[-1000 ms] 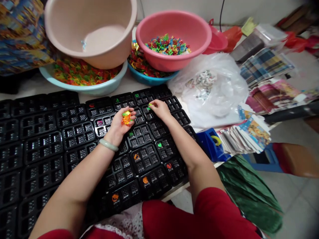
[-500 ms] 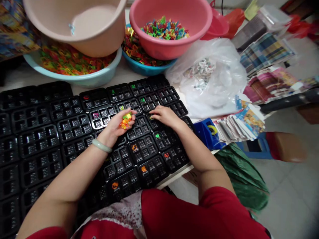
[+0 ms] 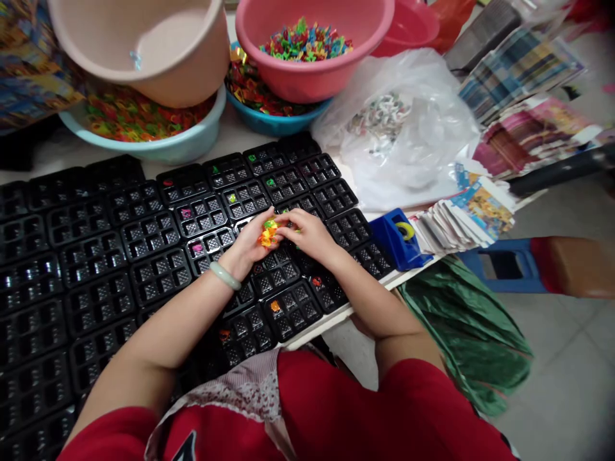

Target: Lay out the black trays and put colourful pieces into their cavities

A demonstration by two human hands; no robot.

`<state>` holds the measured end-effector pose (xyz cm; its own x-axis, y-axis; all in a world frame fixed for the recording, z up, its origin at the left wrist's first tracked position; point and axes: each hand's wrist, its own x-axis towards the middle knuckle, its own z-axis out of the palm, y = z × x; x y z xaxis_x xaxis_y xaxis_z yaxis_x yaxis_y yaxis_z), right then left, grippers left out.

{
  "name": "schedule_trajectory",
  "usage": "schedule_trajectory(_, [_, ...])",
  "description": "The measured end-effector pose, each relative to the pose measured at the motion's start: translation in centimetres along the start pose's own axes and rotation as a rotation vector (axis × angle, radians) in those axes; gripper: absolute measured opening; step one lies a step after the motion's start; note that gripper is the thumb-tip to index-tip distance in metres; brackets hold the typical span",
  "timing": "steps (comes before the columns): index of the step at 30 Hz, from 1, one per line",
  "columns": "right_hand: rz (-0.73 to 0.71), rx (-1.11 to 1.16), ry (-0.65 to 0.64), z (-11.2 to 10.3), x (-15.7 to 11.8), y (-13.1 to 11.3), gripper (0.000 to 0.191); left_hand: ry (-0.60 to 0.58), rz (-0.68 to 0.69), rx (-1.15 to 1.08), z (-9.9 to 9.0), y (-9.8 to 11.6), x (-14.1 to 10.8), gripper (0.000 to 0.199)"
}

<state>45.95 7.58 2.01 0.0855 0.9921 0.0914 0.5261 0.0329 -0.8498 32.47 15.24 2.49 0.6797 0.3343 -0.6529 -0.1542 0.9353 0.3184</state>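
Observation:
My left hand [image 3: 252, 243], with a pale bangle [image 3: 225, 275] at the wrist, is cupped palm up around a small heap of yellow, orange and green plastic pieces [image 3: 268, 237]. My right hand [image 3: 310, 235] meets it from the right. Its thumb and fingertips touch the heap, and whatever they pinch is hidden. Below both hands lie rows of black compartment trays [image 3: 161, 276]. Single small pieces sit in some of them: a pink piece [image 3: 196, 246], an orange piece [image 3: 275, 306], a red piece [image 3: 316, 281] and a green piece [image 3: 270, 182].
Behind the trays stand a beige tub [image 3: 206, 70], a pink basin [image 3: 336, 67] and a light-blue basin [image 3: 202, 144] of colourful pieces. A plastic bag [image 3: 432, 121], a blue tape dispenser [image 3: 396, 240] and stacked cards [image 3: 449, 229] lie right. A green bag [image 3: 461, 326] hangs below the table edge.
My right hand has left a tray on the right and come to the pieces in my left palm. My left hand has shifted slightly right. A pink piece in one tray is now uncovered.

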Motion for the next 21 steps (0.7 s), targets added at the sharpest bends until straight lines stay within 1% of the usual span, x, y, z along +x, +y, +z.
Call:
schedule_trajectory(4, [0.124,0.236,0.057,-0.7,-0.7,1.2,0.018,-0.019,0.025,0.079,0.3,-0.7,0.2,0.035])
schedule_trajectory(10, [0.231,0.454,0.024,-1.8,-1.9,1.7,0.026,-0.038,0.057,0.129,0.7,-1.0,0.4,0.024])
schedule_trajectory(13, [0.266,0.496,0.042,-1.7,-2.0,1.9,0.029,-0.06,0.073,0.147,0.7,-1.2,0.6,0.024])
schedule_trajectory(17, [0.294,0.524,0.115,-1.5,-2.0,2.3,0.036,-0.055,0.078,0.164,0.7,-1.5,0.9,0.024])
schedule_trajectory(19, [0.31,0.497,0.159,-2.2,-2.0,2.9,0.037,-0.053,0.072,0.178,0.7,-1.6,0.8,0.022])
schedule_trajectory(21, [0.308,0.401,0.237,-3.7,-1.8,3.9,0.034,-0.051,0.056,0.192,0.7,-1.5,0.5,0.022])
